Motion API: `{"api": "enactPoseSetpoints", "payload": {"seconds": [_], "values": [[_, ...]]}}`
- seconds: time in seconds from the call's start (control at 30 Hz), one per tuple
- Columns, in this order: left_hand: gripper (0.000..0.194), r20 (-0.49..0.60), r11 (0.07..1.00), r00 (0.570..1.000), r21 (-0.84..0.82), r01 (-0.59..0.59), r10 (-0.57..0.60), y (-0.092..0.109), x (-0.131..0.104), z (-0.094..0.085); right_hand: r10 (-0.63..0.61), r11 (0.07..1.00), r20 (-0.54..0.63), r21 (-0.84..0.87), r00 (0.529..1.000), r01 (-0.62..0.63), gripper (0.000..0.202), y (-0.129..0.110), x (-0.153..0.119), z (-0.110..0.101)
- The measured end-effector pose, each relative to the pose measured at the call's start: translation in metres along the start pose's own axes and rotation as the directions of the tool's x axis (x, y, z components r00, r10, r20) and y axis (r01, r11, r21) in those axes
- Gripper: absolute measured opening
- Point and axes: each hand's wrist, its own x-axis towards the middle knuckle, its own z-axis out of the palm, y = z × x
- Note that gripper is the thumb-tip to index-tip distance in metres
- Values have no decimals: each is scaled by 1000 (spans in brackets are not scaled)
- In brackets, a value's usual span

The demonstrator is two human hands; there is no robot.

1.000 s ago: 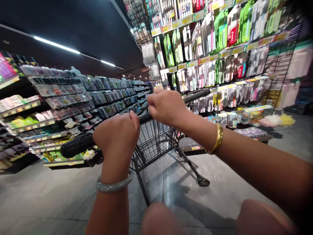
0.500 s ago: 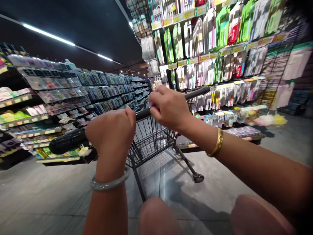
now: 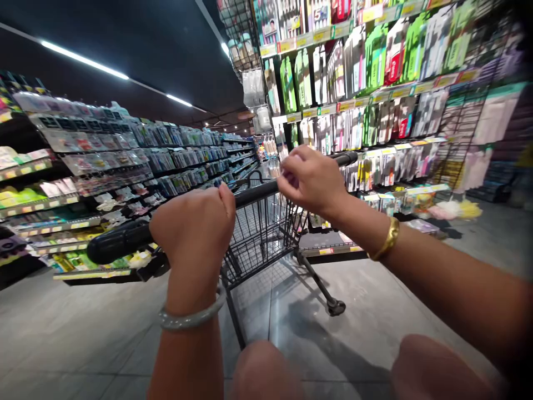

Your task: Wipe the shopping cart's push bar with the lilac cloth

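A dark metal shopping cart (image 3: 254, 239) stands in front of me, turned at a slant, with its black handle (image 3: 256, 193) running up to the right. My left hand (image 3: 195, 222) is wrapped around the handle near its left end, thumb on top; a grey bangle circles that wrist. Farther along, my right hand (image 3: 312, 180) lies over the handle with its fingers loosely curled, and I wear a gold bracelet (image 3: 387, 240) on that arm. The undersides of both hands are hidden. Through the wire sides, the part of the basket that shows is bare mesh.
A rack of hanging toothbrush packs (image 3: 375, 61) rises close behind the cart on the right. Long shelves of packaged goods (image 3: 183, 150) line the left side. A cart wheel (image 3: 335, 306) rests on the grey tiled floor (image 3: 108, 328). My knees show at the bottom.
My right hand has slid right along the handle, away from my left hand. The left hand keeps its grip and sits slightly farther right. The cart has shifted only slightly in view.
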Motion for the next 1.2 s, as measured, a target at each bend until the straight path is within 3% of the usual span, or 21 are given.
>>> {"api": "enactPoseSetpoints", "payload": {"seconds": [0.07,0.13,0.17,0.23,0.3,0.33,0.4,0.47,0.53,0.63,0.7,0.77,0.83,0.93,1.0,1.07,1.13,1.2], "values": [[71,0,1000,1000,-7,-7,7,-2,0,0,-198,980,12,2,980,198,37,4,-14,-1],[70,6,999,1000,-28,-23,23,-4,0,-1,-251,966,23,63,968,249,39,21,-19,-2],[69,13,998,999,-46,-33,34,-3,0,-2,-199,976,21,96,980,196,34,32,-17,-3],[69,24,995,999,-88,-44,46,-2,0,-3,36,983,10,181,999,-37,25,54,-4,-4],[69,22,992,999,-117,-37,40,0,0,-4,285,885,18,380,958,-271,28,70,19,-3],[69,21,992,999,-123,-31,34,1,0,-4,362,794,23,517,932,-321,31,74,33,-3],[69,24,993,999,-119,-24,27,2,0,-5,454,629,-45,723,890,-285,34,75,57,0],[69,31,994,999,-110,-30,34,2,0,-5,460,559,-122,810,880,-179,37,67,71,4],[69,19,994,999,-105,-38,41,0,0,-5,372,590,-130,797,919,-127,39,54,70,8],[68,-9,994,1000,-106,-27,26,-3,-1,-4,135,785,-37,614,990,-84,40,38,47,9],[68,-14,993,1000,-120,-13,11,-5,-1,-3,-58,885,-25,461,998,63,36,35,30,5],[67,-7,987,1000,-159,-11,10,-6,-2,-1,-185,920,-35,345,982,186,36,44,20,1],[67,-1,976,1000,-215,-18,18,-5,-2,0,-136,953,-57,264,989,147,37,60,19,1],[67,9,960,1000,-280,-24,27,-3,-3,1,201,953,-90,248,975,-174,24,80,28,9],[66,24,947,1000,-323,-7,16,-3,-4,1,323,927,-99,234,941,-293,20,79,31,15],[65,42,922,999,-387,26,-11,-5,-5,0,257,958,-114,160,960,-238,19,65,26,16],[64,51,895,998,-443,54,-35,-9,-6,0,63,994,-103,94,993,-53,21,47,16,10],[64,40,898,998,-437,52,-38,-14,-8,0,-136,987,-86,71,987,142,27,39,6,2]]}}
